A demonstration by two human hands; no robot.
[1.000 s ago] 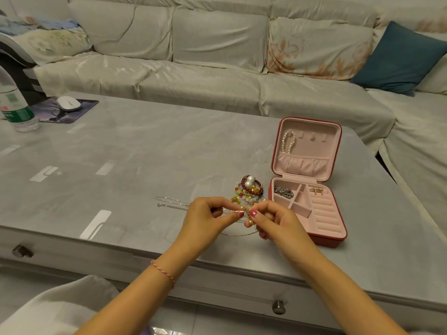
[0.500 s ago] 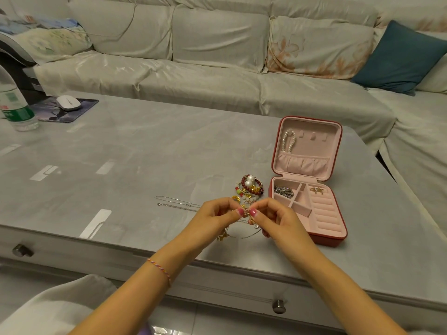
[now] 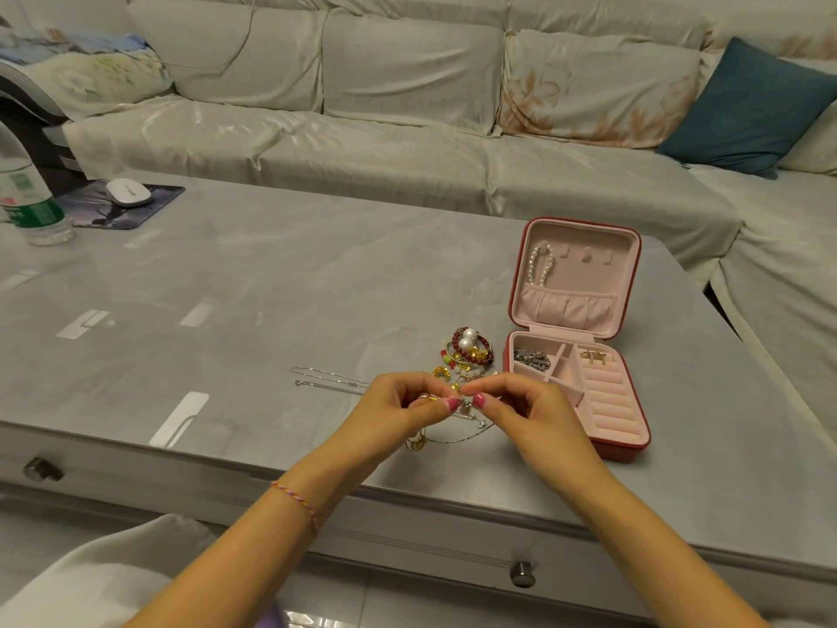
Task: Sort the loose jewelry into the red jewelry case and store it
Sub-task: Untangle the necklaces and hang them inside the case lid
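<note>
**Still untangling a fine chain before it could go in the case**

Both hands worked one piece: the left hand (image 3: 398,407) and right hand (image 3: 521,407) each pinched a thin gold chain (image 3: 446,439) between thumb and forefinger, just above the table (image 3: 271,283). Its slack drooped below the fingers, running roughly left to right. The loose jewelry pile (image 3: 466,351) lay just beyond, beside the open red jewelry case (image 3: 634,446). Next, probably, freeing the chain and laying it in a compartment.
</note>
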